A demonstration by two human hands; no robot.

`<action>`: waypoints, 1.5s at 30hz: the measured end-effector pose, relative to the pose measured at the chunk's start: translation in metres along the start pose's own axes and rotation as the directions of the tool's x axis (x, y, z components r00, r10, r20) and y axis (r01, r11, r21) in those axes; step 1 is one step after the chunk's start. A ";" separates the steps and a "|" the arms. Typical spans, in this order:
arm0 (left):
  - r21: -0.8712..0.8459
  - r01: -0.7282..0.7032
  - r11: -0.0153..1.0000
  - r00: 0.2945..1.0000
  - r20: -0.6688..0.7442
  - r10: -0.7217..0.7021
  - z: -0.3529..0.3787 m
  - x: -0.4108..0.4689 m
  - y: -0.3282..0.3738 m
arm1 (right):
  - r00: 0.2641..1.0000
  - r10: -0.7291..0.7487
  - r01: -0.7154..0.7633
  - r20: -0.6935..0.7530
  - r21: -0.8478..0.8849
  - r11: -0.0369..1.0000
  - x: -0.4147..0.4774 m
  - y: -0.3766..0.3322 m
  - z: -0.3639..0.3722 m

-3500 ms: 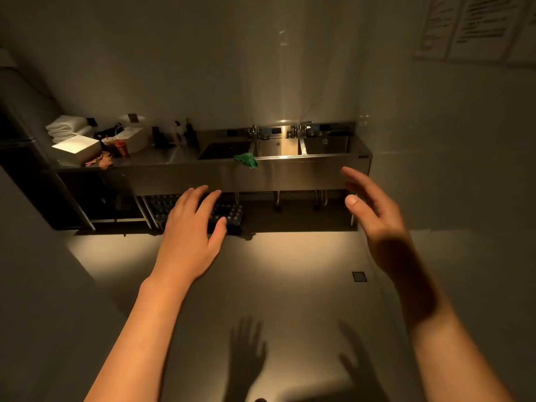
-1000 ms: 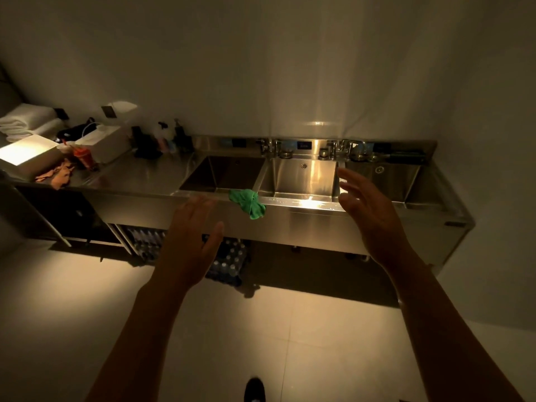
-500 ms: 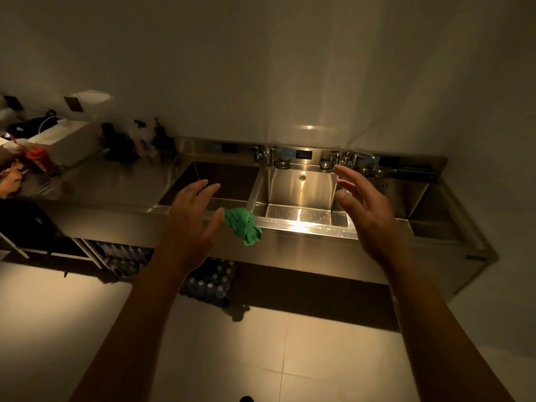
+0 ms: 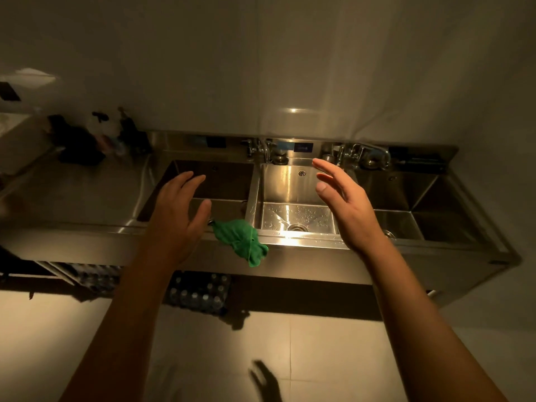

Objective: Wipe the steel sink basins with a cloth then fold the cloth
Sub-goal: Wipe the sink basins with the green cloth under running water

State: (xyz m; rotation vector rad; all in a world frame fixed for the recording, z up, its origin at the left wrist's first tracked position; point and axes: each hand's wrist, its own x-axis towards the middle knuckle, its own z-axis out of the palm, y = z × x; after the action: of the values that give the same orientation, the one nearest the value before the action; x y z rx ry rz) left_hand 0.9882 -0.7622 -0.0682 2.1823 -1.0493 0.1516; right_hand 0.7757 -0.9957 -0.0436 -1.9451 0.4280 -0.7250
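Note:
A crumpled green cloth (image 4: 242, 240) hangs over the front rim of the steel sink unit (image 4: 304, 242), at the divider between the left basin (image 4: 223, 181) and the wet middle basin (image 4: 293, 195). A third basin (image 4: 417, 198) lies to the right. My left hand (image 4: 177, 216) hovers with fingers spread just left of the cloth, not touching it. Raised in front of the middle basin, my right hand (image 4: 345, 207) holds nothing, palm facing left.
Two taps (image 4: 264, 147) (image 4: 365, 153) stand on the back ledge. Dark bottles and a spray bottle (image 4: 101, 132) crowd the steel counter at the left. Crates of bottles (image 4: 200, 293) sit on the floor under the sink. A plain wall rises behind.
I have walked up to the sink, which now fills the view. Both hands have stayed raised and empty; the left hand has come close beside the cloth.

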 end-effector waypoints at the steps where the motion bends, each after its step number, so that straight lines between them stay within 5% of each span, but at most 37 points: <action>1: -0.015 0.000 1.000 1.000 0.004 0.000 0.003 0.006 -0.006 | 1.000 0.002 -0.002 0.004 -0.002 1.000 0.007 0.002 0.004; 17: -0.062 0.186 0.981 0.982 -0.019 -0.187 0.041 0.081 -0.096 | 0.990 0.000 0.003 0.141 -0.022 1.000 0.140 0.063 0.057; 28: 0.082 0.382 0.921 0.924 -0.030 -0.380 0.083 0.115 -0.123 | 0.939 0.028 -0.059 0.342 0.081 0.995 0.219 0.147 0.096; 36: 0.030 0.379 0.925 0.926 -0.015 -0.378 0.104 0.113 -0.150 | 0.897 0.081 -0.138 0.435 0.101 0.985 0.233 0.186 0.135; 45: 0.080 0.373 0.925 0.920 0.102 -0.380 0.153 0.106 -0.214 | 0.927 0.089 -0.069 0.363 -0.065 0.995 0.213 0.247 0.207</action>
State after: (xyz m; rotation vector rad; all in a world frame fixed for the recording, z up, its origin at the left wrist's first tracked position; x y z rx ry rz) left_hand 1.1852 -0.8370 -0.2580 2.4257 -0.6709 -0.1242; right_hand 1.0751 -1.0913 -0.2695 -2.0435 0.2936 -0.2886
